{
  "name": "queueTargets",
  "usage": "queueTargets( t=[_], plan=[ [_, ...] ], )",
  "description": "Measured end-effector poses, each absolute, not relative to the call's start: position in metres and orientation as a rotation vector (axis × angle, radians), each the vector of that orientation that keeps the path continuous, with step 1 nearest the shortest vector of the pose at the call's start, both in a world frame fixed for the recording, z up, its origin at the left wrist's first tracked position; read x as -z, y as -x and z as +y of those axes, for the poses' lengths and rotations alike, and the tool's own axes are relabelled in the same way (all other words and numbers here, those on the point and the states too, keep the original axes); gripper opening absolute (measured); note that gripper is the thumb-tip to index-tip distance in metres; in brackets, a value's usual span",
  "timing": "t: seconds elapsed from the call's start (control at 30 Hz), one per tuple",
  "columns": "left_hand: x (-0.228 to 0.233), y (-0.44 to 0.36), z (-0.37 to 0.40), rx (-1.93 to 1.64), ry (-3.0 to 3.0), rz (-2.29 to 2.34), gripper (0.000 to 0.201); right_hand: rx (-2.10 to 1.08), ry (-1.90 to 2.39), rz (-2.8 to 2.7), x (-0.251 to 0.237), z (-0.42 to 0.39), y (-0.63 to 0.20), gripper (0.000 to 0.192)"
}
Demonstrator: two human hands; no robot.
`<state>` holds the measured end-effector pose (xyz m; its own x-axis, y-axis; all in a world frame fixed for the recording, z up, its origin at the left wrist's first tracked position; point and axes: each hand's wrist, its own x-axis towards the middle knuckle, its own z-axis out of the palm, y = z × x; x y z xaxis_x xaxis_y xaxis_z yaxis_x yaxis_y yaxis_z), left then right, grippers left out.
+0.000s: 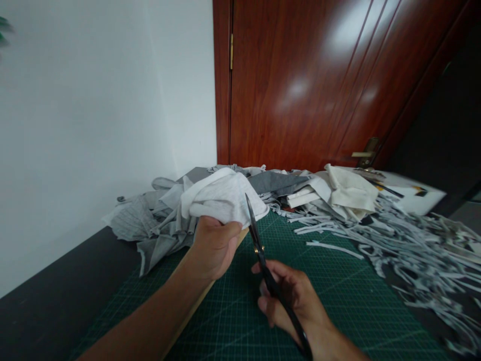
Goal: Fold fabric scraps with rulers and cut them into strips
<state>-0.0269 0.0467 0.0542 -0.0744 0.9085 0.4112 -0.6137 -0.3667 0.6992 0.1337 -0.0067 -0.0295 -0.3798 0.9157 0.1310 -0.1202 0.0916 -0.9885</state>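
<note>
Two hands work above one green cutting mat (338, 301). The left hand (214, 248) grips one bunched white cloth (221, 198), held above the mat. The right hand (293, 298) closes around one pair of black scissors (263, 255) (blades meeting the cloth edge). Grey cloth strips (413, 245) lie too many to count; a wooden door (319, 80) stands behind.

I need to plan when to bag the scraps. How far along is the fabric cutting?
Done: a large spread of cut strips lies on the right of the cutting mat. In hand: the left hand grips a white cloth piece, with the right hand's scissors at its edge. Left: a pile of uncut grey cloth behind.
</note>
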Motion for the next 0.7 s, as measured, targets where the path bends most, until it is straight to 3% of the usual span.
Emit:
queueTargets(
  t=[0.7],
  plan=[
    [-0.0543, 0.0273, 0.0454, -1.643, -0.971, 0.427, 0.024, -1.323, 0.952, -1.540, 0.0264, -0.0142, -0.1359, 0.028]
  ],
)
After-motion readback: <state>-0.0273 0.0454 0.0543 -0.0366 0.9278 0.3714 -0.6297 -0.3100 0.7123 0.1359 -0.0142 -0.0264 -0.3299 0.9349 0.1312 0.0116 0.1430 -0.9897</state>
